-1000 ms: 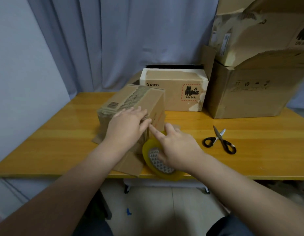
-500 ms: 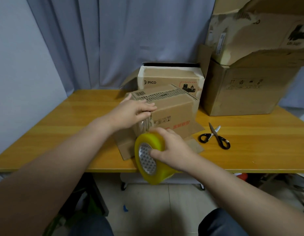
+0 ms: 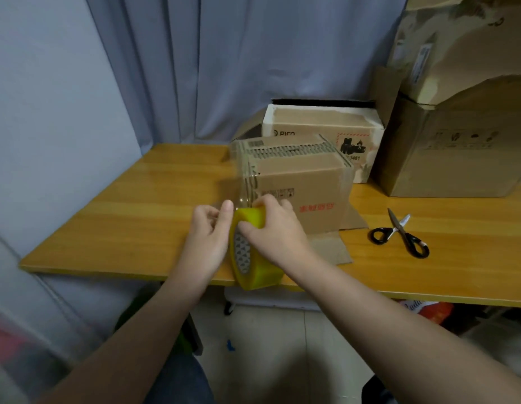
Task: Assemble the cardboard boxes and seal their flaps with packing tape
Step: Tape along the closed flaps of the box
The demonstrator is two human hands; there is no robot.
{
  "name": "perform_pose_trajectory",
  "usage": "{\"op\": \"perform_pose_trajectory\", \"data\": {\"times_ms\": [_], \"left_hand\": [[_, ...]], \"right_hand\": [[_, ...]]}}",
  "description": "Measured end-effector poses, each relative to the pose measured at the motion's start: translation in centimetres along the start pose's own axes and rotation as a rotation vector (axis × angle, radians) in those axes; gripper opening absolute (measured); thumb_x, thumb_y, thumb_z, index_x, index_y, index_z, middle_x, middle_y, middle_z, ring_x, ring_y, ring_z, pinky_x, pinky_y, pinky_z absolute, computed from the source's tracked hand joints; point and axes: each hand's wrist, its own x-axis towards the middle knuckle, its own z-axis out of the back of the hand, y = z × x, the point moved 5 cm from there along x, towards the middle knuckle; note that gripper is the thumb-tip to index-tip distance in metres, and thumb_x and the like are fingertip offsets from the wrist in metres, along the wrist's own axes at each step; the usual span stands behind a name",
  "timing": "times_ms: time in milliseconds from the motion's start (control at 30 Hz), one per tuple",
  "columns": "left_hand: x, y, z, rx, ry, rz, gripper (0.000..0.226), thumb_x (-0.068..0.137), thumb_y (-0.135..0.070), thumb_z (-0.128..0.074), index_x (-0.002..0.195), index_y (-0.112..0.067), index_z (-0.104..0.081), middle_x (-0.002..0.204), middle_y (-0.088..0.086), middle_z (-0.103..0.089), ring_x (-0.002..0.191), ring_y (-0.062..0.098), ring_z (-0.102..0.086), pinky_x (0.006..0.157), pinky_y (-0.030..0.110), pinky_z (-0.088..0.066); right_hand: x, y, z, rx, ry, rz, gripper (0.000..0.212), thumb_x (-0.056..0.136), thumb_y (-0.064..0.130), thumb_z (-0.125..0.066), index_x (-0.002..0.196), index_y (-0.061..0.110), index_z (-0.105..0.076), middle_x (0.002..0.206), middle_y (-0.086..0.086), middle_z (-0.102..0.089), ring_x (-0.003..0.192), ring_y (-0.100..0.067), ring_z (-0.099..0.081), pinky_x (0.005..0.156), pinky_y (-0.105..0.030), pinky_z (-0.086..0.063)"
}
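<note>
Head | right grip [image 3: 275, 234] holds glossy yellow tape roll [image 3: 259, 277] | cardboard box [image 3: 300, 182]

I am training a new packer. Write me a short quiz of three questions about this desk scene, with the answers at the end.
1. True or false: the scissors lie on top of the small box.
2. Where is the yellow tape roll? A) at the near edge of the table, in front of the small box; B) under the scissors; C) on the floor.
3. Fill in: the fingers of the ____ hand wrap over the top of the tape roll.

Key: 1 false, they lie on the table, to the right of the small box. 2 A. 3 right, the right hand grips it.
</note>
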Motion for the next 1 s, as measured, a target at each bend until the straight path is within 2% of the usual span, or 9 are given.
{"op": "perform_pose_trajectory", "data": {"times_ms": [100, 167, 267, 333, 467, 667, 767, 933, 1000], "left_hand": [[-1.6, 0.0, -1.2, -0.164, 0.184, 0.087, 0.067, 0.064, -0.083, -0.039, 0.103, -0.029, -0.042, 0.099, 0.000, -0.060, 0.082, 0.012, -0.062, 0.070, 0.029, -0.053], [-2.0, -0.3, -1.4, -0.195, 0.195, 0.079, 0.064, 0.074, -0.068, -0.049, 0.121, -0.027, -0.033, 0.100, -0.008, -0.061, 0.077, 0.001, -0.060, 0.059, 0.012, -0.046], [-1.3, 0.0, -1.1, -0.295, 0.145, 0.126, 0.056, 0.089, -0.028, -0.063, 0.131, -0.022, -0.028, 0.102, -0.002, -0.067, 0.082, 0.001, -0.064, 0.070, 0.014, -0.050], [-1.1, -0.1, -0.9, -0.322, 0.131, 0.144, 0.055, 0.089, -0.018, -0.064, 0.135, -0.019, -0.033, 0.105, 0.000, -0.065, 0.089, 0.007, -0.063, 0.079, 0.017, -0.049], [-1.4, -0.4, -1.2, -0.332, 0.130, 0.146, 0.050, 0.091, -0.021, -0.062, 0.133, -0.025, -0.036, 0.091, -0.012, -0.058, 0.072, -0.008, -0.054, 0.050, 0.000, -0.039], [-1.0, -0.2, -1.5, -0.313, 0.100, 0.168, 0.048, 0.091, -0.022, -0.062, 0.133, -0.021, -0.037, 0.086, -0.014, -0.054, 0.062, -0.017, -0.055, 0.052, 0.001, -0.039], [-0.5, -0.7, -1.4, -0.250, 0.099, 0.179, 0.059, 0.090, -0.029, -0.063, 0.139, -0.021, -0.032, 0.092, -0.009, -0.054, 0.074, -0.004, -0.054, 0.053, 0.003, -0.039], [0.9, -0.4, -0.5, -0.130, 0.120, 0.248, 0.076, 0.082, -0.043, -0.068, 0.144, -0.024, -0.029, 0.131, 0.009, -0.053, 0.114, 0.030, -0.056, 0.086, 0.040, -0.048], [0.8, -0.6, -0.4, -0.116, 0.135, 0.260, 0.074, 0.082, -0.042, -0.068, 0.143, -0.022, -0.031, 0.131, 0.011, -0.055, 0.111, 0.029, -0.058, 0.081, 0.039, -0.051]], "right_hand": [[0.2, 0.2, -0.5, 0.226, 0.073, -0.055, 0.049, 0.093, 0.051, -0.048, 0.126, 0.015, -0.049, 0.126, -0.010, -0.042, 0.113, -0.028, -0.049, 0.089, -0.029, -0.037], [0.8, 0.4, 0.0, 0.287, 0.127, -0.056, 0.055, 0.097, 0.055, -0.032, 0.118, 0.011, -0.060, 0.123, -0.014, -0.055, 0.116, -0.028, -0.050, 0.095, -0.033, -0.040], [2.7, 1.9, 3.6, -0.273, -0.263, 0.306, 0.041, 0.099, 0.042, -0.041, 0.078, 0.014, -0.063, 0.089, -0.014, -0.067, 0.088, -0.036, -0.060, 0.069, -0.035, -0.041], [4.3, 2.8, 4.8, -0.475, -0.402, 0.563, 0.032, 0.092, 0.038, -0.050, 0.089, 0.012, -0.068, 0.091, -0.012, -0.066, 0.087, -0.036, -0.061, 0.074, -0.037, -0.044], [7.8, 1.9, 2.6, -0.629, 0.084, 0.584, 0.058, 0.096, 0.045, -0.047, 0.147, 0.021, -0.033, 0.154, -0.001, -0.031, 0.142, -0.018, -0.027, 0.115, -0.032, -0.015], [8.4, 0.7, 1.8, -0.625, -0.087, 0.535, 0.058, 0.094, 0.050, -0.047, 0.147, 0.032, -0.033, 0.153, 0.011, -0.031, 0.141, -0.008, -0.028, 0.112, -0.028, -0.016], [8.5, 0.7, 1.8, -0.624, -0.106, 0.529, 0.057, 0.093, 0.051, -0.048, 0.146, 0.032, -0.035, 0.152, 0.011, -0.034, 0.141, -0.008, -0.030, 0.111, -0.029, -0.018], [8.6, 0.6, 1.8, -0.607, -0.096, 0.520, 0.057, 0.093, 0.049, -0.049, 0.146, 0.033, -0.035, 0.152, 0.012, -0.033, 0.141, -0.008, -0.028, 0.110, -0.028, -0.018], [8.7, 0.7, 1.8, -0.599, -0.092, 0.518, 0.057, 0.093, 0.049, -0.050, 0.146, 0.034, -0.035, 0.152, 0.013, -0.033, 0.141, -0.007, -0.028, 0.110, -0.028, -0.018]]}}
